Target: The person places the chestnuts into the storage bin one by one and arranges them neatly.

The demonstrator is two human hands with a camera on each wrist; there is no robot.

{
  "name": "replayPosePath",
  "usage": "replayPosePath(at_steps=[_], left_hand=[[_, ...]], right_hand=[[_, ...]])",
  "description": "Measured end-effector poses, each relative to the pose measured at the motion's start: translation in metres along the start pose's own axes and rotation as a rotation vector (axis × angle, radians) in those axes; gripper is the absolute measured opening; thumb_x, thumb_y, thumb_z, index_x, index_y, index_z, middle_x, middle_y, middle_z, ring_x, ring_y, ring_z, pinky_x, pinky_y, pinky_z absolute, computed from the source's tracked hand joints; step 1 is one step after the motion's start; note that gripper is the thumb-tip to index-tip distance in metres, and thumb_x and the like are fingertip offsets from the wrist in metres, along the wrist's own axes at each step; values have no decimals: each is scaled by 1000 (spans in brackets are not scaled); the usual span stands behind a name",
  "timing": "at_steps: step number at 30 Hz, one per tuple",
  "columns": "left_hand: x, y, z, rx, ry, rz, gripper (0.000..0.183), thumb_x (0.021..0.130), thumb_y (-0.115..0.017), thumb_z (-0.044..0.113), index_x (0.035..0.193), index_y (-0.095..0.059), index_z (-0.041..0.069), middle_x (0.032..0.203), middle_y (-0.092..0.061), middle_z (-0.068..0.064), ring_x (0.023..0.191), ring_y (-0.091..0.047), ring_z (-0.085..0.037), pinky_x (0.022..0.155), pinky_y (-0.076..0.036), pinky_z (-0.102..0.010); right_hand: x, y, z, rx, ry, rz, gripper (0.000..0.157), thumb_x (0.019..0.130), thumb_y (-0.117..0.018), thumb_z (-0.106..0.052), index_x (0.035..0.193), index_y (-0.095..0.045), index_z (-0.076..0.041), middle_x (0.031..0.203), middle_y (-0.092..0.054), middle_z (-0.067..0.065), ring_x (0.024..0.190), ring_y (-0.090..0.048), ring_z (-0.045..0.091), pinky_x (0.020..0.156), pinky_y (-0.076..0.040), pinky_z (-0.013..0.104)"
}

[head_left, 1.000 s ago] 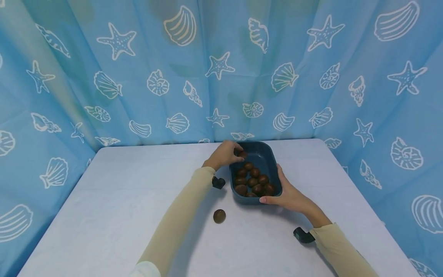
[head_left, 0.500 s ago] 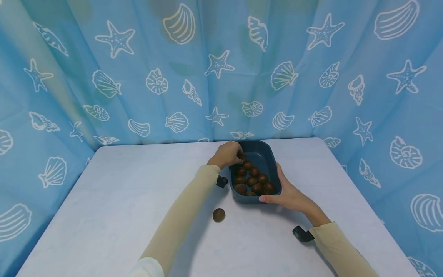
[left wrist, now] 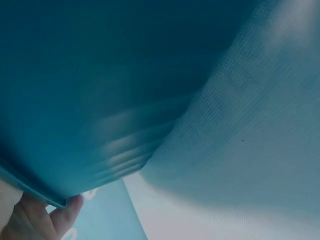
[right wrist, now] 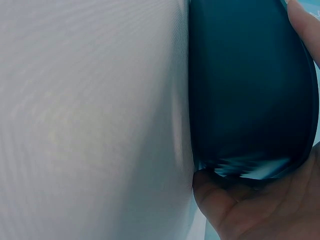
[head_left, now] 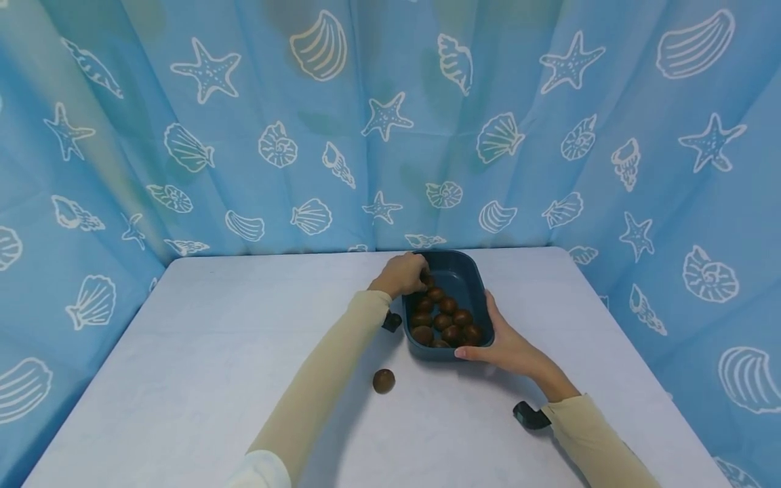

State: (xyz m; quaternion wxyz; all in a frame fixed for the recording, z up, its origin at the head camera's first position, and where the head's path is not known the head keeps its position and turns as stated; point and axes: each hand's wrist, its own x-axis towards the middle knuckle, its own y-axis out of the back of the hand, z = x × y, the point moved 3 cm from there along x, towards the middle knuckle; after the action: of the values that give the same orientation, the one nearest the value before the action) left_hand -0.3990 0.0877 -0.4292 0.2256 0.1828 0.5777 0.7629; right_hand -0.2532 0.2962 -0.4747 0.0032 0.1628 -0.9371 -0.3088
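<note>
A dark blue rectangular box stands near the back of the table, with several glossy brown round pieces, nut- or fruit-like, mostly in its near and left parts. My left hand reaches over the box's far left rim. Its curled fingers hold another brown round piece, partly hidden by the hand. My right hand grips the near right corner, thumb along the front and fingers on the right side. In the right wrist view that hand curves around the box wall. The left wrist view shows mainly the outer wall.
One brown round piece lies alone on the white-covered table, in front of the box. A blue seashell-print curtain hangs behind and beside the table. Dark wrist devices sit at both sleeves.
My left hand has dipped slightly into the box's far left corner, lowering its brown piece toward the others. The right hand keeps its grip on the box.
</note>
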Motion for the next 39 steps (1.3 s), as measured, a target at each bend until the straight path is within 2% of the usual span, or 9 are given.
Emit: replayPosePath(at_steps=[4,9,12,15,22,27,31,34,39], left_hand=[[-9,4,-3,-24,-30,34,36,92,-80,25,124,-75,8,124,-76,-6,115,-71,-24,103,-55,-38],[-27,20,-11,-176,-31,131,41,97,-74,25,133,-69,7,134,-72,-8,127,-66,-26,109,-52,-42],[-44,31,-18,-274,-18,183,41,97,-73,27,134,-69,8,133,-72,-9,126,-66,-27,106,-54,-44],[-63,40,-25,-345,23,229,40,97,-73,29,132,-71,9,131,-73,-9,122,-67,-28,100,-56,-45],[-108,43,-41,-389,97,294,36,95,-75,31,124,-75,10,125,-75,-7,115,-69,-26,99,-57,-45],[-139,38,-44,-403,149,277,36,94,-77,32,122,-76,9,121,-77,-7,111,-70,-25,96,-58,-44],[-159,32,-40,-382,189,210,37,92,-78,32,121,-76,8,116,-78,-6,104,-70,-22,89,-59,-41],[-170,26,-34,-355,176,132,38,91,-79,32,121,-76,7,113,-78,-5,100,-70,-20,84,-59,-38],[-183,16,-24,-324,113,3,37,89,-82,30,116,-77,6,105,-78,-5,95,-69,-18,81,-58,-33]], right_hand=[[1,-5,2,15,-7,-4,136,82,-84,-47,163,22,-23,175,8,17,160,-6,50,120,-21,75],[3,-6,3,17,-3,-3,135,84,-83,-47,163,23,-24,175,7,16,159,-8,50,119,-23,75],[3,-5,3,8,-7,-5,135,84,-83,-48,163,24,-23,175,9,17,159,-7,51,119,-24,75],[4,-4,3,-4,-10,-8,136,84,-83,-48,162,25,-20,174,9,19,159,-7,52,119,-24,74],[8,0,-1,-21,-2,1,136,83,-83,-48,163,24,-23,175,8,18,159,-7,51,120,-22,75],[8,2,0,-27,-21,-6,137,83,-83,-49,162,26,-23,175,10,17,159,-5,51,120,-22,74],[8,3,0,-31,-28,-9,137,83,-83,-50,162,26,-22,175,11,17,159,-4,51,119,-22,75],[6,3,-1,-32,-33,-7,138,83,-83,-50,162,27,-22,175,12,17,159,-4,52,119,-22,76],[3,0,-1,-21,-24,-9,137,83,-84,-47,162,25,-23,175,11,17,159,-5,52,118,-22,76]])
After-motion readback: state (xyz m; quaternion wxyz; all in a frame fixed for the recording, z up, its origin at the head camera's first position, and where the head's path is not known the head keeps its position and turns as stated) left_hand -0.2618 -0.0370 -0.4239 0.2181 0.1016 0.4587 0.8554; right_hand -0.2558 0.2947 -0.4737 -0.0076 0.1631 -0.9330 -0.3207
